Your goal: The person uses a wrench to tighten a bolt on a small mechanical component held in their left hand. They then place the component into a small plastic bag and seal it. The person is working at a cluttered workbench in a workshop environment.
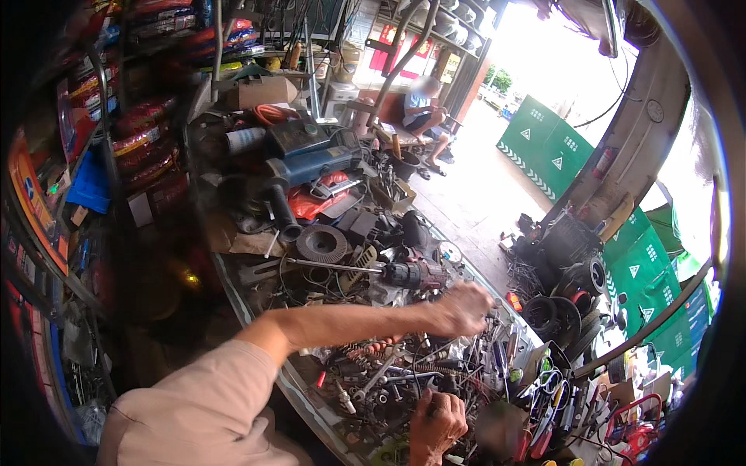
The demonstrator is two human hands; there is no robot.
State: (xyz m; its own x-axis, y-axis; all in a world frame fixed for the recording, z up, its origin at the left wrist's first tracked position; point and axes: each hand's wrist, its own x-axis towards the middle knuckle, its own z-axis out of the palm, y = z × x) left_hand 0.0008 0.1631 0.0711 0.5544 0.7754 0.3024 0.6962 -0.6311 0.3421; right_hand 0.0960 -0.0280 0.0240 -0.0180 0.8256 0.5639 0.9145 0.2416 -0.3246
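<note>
My left arm reaches across the cluttered bench from the lower left. My left hand [465, 309] hovers over the bench's far edge, just right of a dark red power drill [413, 273] with a long bit; motion smears its fingers. Nearer, my right hand [437, 423] is closed at the lower middle, its fingers curled beside a short dark cylindrical piece [447, 382]. What it holds is hidden. Around the hands lie loose bolts, springs and tools, among them a wrench [381, 374] and a spark plug [345, 398].
Farther left on the bench are a blue power tool [318, 163] and a round abrasive disc [322, 243]. Pliers and cutters [553, 404] crowd the right. Wheels [553, 317] stand beyond the bench. A person [422, 109] sits near green barrier panels [544, 147].
</note>
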